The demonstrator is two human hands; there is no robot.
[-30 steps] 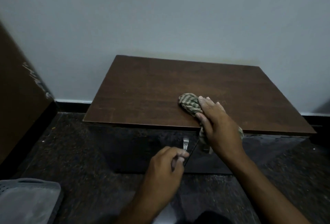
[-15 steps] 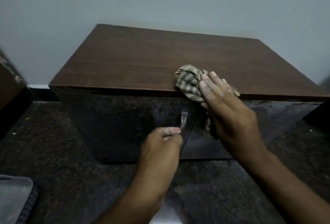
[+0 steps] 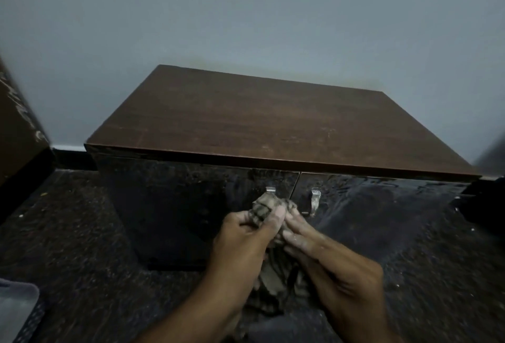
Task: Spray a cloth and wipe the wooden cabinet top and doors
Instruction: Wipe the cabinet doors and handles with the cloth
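Observation:
A low cabinet with a brown wooden top [image 3: 262,124] stands against the wall. Its two glossy dark doors [image 3: 177,206] meet at the middle, each with a small metal handle [image 3: 315,202]. A checked, olive-and-tan cloth [image 3: 263,207] is bunched in front of the left door's handle. My left hand [image 3: 243,241] grips the cloth's upper part. My right hand [image 3: 328,258] holds the cloth from the right side with curled fingers, and the cloth's tail hangs down between my wrists. No spray bottle is in view.
A dark speckled floor [image 3: 68,247] surrounds the cabinet. A brown panel [image 3: 16,124] stands at the left edge. A grey perforated basket [image 3: 16,312] sits at the bottom left corner. A dark object [image 3: 486,200] is at the right of the cabinet.
My right hand has pulled the cloth off the cabinet top and down in front of the doors. My left hand left the door handle and took hold of the cloth.

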